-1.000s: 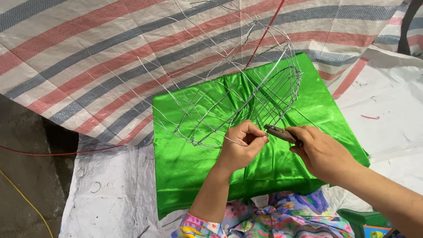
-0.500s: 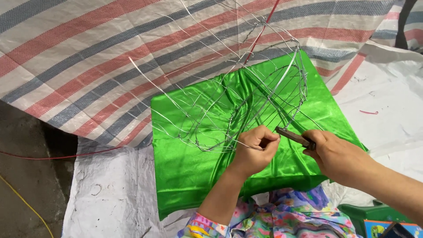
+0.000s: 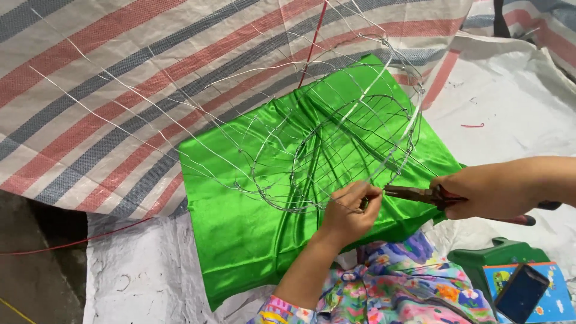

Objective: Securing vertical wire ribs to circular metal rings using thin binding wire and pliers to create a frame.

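A round wire frame [image 3: 336,150] of thin silver wires stands on a shiny green cloth [image 3: 258,234], with long loose wire ends sticking out to the upper left. My left hand [image 3: 351,210] pinches the frame's near rim between the fingertips. My right hand [image 3: 495,191] grips red-handled pliers [image 3: 420,194], whose jaws point left and meet the wire right at my left fingertips.
A striped red, grey and white tarp [image 3: 120,90] lies under the cloth, with a white sheet [image 3: 510,102] to the right. A thin red cord [image 3: 312,42] runs up from the frame. A green stool [image 3: 498,255], a blue book and a dark phone [image 3: 519,293] sit at the lower right.
The view has shifted, so frame and hands sit more to the right. My right hand has drawn back to the right while the pliers' jaws stay at my left fingertips on the rim.
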